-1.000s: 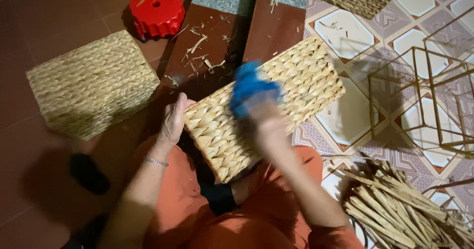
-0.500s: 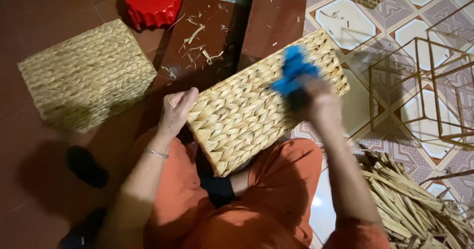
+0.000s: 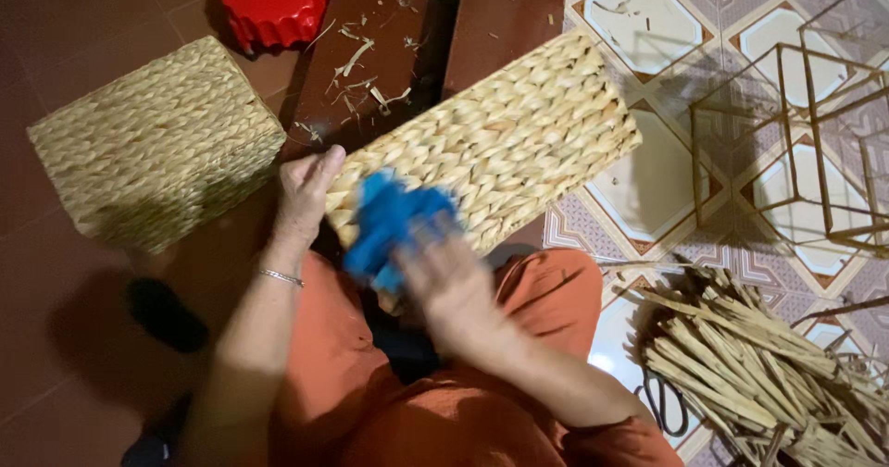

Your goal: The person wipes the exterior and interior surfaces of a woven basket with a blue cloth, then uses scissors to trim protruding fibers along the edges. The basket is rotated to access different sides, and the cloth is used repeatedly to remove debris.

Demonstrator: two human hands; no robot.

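Left hand (image 3: 306,194) lies open-fingered against the woven basket's (image 3: 519,134) edge; right hand (image 3: 454,286) clutches a blue cloth (image 3: 394,222) on it.

This was a home basket-weaving workspace set on the floor: patterned ceramic floor tiles (image 3: 648,23) met plain reddish-brown ones, a bundle of dried straw-coloured reed strips (image 3: 741,365) lay heaped beside bare metal wire basket frames (image 3: 796,143), and a finished woven straw box (image 3: 153,143) stood near a red plastic stool (image 3: 270,2).
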